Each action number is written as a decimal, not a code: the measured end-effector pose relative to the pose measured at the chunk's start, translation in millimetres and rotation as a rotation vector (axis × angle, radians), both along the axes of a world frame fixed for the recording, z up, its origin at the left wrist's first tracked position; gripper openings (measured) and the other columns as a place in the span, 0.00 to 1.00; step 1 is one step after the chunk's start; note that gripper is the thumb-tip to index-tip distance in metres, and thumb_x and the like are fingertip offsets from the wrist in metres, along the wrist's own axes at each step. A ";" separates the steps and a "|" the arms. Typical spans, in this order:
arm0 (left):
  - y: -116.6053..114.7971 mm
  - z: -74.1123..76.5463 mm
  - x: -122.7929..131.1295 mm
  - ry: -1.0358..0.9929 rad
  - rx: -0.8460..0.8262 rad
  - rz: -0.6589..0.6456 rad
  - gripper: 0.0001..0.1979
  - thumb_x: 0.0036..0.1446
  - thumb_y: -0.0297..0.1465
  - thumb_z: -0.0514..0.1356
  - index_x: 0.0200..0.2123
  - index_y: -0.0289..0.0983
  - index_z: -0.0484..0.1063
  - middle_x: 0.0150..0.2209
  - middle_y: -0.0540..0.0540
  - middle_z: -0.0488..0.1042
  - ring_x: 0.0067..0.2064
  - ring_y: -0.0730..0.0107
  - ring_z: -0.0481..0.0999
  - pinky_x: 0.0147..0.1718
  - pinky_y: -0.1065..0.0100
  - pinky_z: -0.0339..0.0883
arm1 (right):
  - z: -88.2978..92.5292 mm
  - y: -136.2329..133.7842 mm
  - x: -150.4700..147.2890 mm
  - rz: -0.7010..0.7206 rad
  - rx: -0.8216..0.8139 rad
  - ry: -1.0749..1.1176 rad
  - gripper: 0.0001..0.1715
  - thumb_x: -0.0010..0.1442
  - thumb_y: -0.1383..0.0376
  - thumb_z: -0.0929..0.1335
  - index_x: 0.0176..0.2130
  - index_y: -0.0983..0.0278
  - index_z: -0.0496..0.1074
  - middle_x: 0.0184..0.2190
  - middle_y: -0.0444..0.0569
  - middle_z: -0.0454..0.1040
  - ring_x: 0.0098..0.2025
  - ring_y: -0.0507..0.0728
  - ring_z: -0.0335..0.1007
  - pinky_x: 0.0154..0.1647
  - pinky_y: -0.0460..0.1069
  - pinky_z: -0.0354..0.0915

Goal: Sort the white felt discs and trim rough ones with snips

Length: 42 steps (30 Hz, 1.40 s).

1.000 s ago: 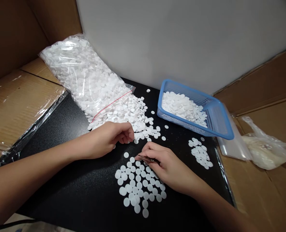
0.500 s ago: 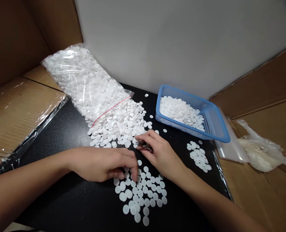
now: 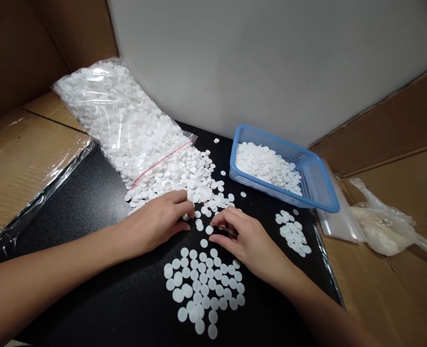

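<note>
Small white round discs [image 3: 203, 277] lie spread, mostly one layer deep, on the black tabletop in front of me. Behind them, a heaped pile of discs [image 3: 177, 180] spills from the mouth of a clear zip bag [image 3: 119, 120] with a red seal line. At the pile's near edge is my left hand [image 3: 159, 219], fingers curled and thumb apart, beside some discs. My right hand [image 3: 245, 236] pinches a thin dark metal tool [image 3: 231, 232], partly hidden by the fingers; its exact kind cannot be made out. A single disc [image 3: 209, 230] lies by those fingertips.
A blue mesh basket [image 3: 285, 164] partly filled with discs stands at the back right. Nearer, a small cluster of discs [image 3: 293, 233] lies by the table's right edge. Beyond are a knotted clear plastic bag [image 3: 379, 229] and cardboard [image 3: 408, 279]. A grey wall [image 3: 271, 72] rises behind.
My left hand has moved from the spread discs back and left to the pile's edge. My right hand has shifted slightly nearer and right, still with the metal tool. The view has shifted a little.
</note>
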<state>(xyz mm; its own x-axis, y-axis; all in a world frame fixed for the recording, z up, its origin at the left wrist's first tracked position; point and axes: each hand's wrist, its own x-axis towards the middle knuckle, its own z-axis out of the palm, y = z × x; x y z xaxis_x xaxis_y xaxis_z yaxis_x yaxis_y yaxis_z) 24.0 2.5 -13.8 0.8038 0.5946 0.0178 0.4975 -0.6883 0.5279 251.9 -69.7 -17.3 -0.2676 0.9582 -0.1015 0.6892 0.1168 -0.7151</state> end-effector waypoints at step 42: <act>-7.0 -3.1 13.3 -0.040 0.012 -0.043 0.07 0.65 0.22 0.56 0.42 0.36 0.73 0.36 0.47 0.71 0.38 0.64 0.72 0.37 0.66 0.65 | 9.5 7.9 11.1 0.008 -0.012 0.003 0.10 0.66 0.73 0.64 0.38 0.60 0.72 0.39 0.46 0.73 0.41 0.55 0.71 0.42 0.50 0.66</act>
